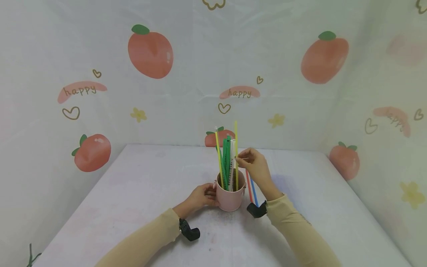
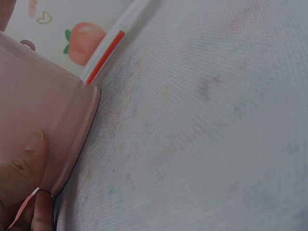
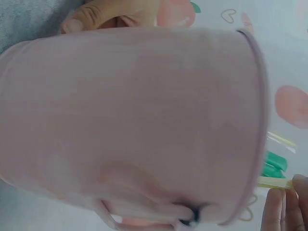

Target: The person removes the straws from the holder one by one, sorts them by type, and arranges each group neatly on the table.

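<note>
A small pink bucket [image 1: 228, 200] with side handles stands on the table, holding several upright thin sticks. Among them are green packs [image 1: 227, 155] with printed text, a whitish one [image 1: 232, 163] and a yellow stick [image 1: 218, 154] leaning left. My left hand [image 1: 200, 198] grips the bucket's left side, its thumb [image 2: 33, 154] against the wall in the left wrist view. Above the rim, my right hand [image 1: 255, 165] pinches another yellow stick [image 1: 236, 141], which stands upright with its lower end inside the bucket. The right wrist view shows those fingertips [image 3: 274, 207] on the stick, beyond the rim.
A red stick [image 1: 248, 185] and a blue stick [image 1: 254, 191] lie on the table right of the bucket, partly behind the right wrist. A white cloth [image 1: 186, 111] printed with fruit hangs behind the white table [image 1: 150, 174]. Black wrist cameras [image 1: 189, 230] sit on both arms.
</note>
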A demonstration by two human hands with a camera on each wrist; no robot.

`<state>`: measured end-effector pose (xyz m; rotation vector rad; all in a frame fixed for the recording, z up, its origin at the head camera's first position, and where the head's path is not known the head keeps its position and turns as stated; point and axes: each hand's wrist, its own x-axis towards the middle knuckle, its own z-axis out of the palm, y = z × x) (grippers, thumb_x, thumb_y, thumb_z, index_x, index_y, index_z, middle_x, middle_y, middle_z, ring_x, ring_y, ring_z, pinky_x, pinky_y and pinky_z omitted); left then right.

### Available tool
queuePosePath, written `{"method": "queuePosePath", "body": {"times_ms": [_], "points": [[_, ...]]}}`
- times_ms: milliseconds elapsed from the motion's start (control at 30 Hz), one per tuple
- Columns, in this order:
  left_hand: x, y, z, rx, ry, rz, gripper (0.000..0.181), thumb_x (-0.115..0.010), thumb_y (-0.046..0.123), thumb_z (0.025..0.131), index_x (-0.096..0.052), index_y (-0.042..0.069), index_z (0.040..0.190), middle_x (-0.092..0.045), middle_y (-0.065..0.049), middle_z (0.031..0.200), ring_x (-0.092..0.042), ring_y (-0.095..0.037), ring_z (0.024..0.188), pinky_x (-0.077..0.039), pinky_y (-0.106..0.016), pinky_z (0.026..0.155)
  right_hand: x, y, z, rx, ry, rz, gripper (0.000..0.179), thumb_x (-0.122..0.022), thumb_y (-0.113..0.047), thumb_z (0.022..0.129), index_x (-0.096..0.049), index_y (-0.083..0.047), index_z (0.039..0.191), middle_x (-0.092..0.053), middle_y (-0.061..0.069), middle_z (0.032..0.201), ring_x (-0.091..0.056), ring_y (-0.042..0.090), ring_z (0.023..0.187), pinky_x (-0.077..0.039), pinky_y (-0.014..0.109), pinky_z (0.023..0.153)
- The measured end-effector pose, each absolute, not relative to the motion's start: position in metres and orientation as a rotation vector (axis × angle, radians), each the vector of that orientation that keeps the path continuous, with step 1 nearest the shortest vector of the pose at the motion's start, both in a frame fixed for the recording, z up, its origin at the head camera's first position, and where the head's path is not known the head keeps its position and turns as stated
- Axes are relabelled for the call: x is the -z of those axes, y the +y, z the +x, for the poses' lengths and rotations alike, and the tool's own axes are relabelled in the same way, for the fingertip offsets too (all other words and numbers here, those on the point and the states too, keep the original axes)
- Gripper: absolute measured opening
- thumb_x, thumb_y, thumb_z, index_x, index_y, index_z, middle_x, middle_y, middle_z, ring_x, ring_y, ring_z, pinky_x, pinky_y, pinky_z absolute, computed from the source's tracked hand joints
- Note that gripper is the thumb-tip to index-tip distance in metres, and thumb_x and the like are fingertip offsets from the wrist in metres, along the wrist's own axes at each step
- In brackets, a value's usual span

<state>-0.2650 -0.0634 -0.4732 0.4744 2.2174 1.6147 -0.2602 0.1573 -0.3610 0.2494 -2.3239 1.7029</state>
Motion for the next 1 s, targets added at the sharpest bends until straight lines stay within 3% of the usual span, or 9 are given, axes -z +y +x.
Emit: {"method": "queuePosePath", "body": {"times_ms": [267, 467, 767, 1000], "points": [[0.472, -0.062, -0.263, -1.617, 2.221, 0.467, 0.058, -0.079, -0.005, 0.074, -0.053, -0.007, 0.126, -0.062, -0.023, 0.123, -0.064, -0.032, 0.11, -0.056, -0.035, 0.092, 0.35, 0.17, -0.26, -1.788, -2.244, 0.262, 0.028, -0.068, -0.003, 0.089, -0.06, 0.006, 0.114, -0.066, 0.026, 0.105, -0.065, 0.001, 0.076, -0.06, 0.024, 0.074], [0.474, -0.062, -0.265, -1.597, 2.237, 0.459, 0.056, -0.08, -0.002, 0.074, -0.054, -0.004, 0.125, -0.063, -0.021, 0.123, -0.064, -0.031, 0.11, -0.056, -0.036, 0.092, 0.343, 0.181, -0.261, -1.833, -2.187, 0.257, 0.031, -0.067, -0.004, 0.089, -0.059, 0.006, 0.118, -0.066, 0.021, 0.102, -0.066, 0.001, 0.078, -0.059, 0.023, 0.075], [0.474, -0.063, -0.266, -1.584, 2.253, 0.461, 0.057, -0.081, 0.0, 0.074, -0.055, -0.003, 0.125, -0.063, -0.019, 0.122, -0.062, -0.03, 0.112, -0.055, -0.036, 0.093, 0.325, 0.198, -0.261, -1.903, -2.027, 0.275, 0.029, -0.065, -0.002, 0.09, -0.057, 0.005, 0.117, -0.067, -0.009, 0.087, -0.068, 0.002, 0.082, -0.059, 0.022, 0.077], [0.473, -0.062, -0.266, -1.58, 2.247, 0.437, 0.057, -0.08, -0.001, 0.075, -0.054, -0.003, 0.125, -0.062, -0.019, 0.124, -0.063, -0.03, 0.111, -0.055, -0.036, 0.094, 0.309, 0.216, -0.259, -2.051, -1.79, 0.29, 0.021, -0.067, 0.003, 0.087, -0.062, -0.01, 0.104, -0.071, -0.006, 0.086, -0.07, 0.006, 0.082, -0.059, 0.024, 0.077]]}}
